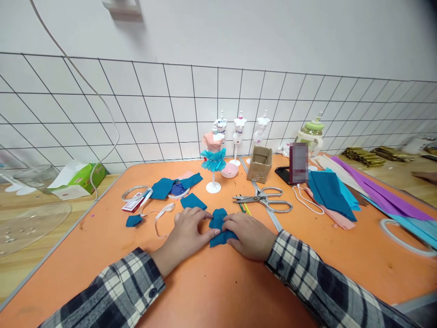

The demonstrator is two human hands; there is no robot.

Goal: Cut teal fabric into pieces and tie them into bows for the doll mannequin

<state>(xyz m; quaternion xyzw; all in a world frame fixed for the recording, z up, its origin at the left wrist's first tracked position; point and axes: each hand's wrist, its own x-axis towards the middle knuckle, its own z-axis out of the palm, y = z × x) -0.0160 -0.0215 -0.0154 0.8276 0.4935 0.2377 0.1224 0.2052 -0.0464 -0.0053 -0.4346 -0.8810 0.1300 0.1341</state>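
A small piece of teal crepe paper (218, 224) lies on the orange table (211, 291) between my two hands. My left hand (186, 234) pinches its left edge with thumb and fingers pressed together. My right hand (249, 234) rests on its right side, fingers curled over the paper. Both sleeves are plaid. Just beyond lie another teal scrap (193, 201) and a pair of silver scissors (264, 200).
A small mannequin with a pink and teal dress (213, 157) stands behind, with three bare white mannequins (240, 127), a pink dish (229, 170) and a cardboard box (260, 163). Teal, purple and pink paper sheets (332, 193) lie right. A tissue box (80, 180) sits left.
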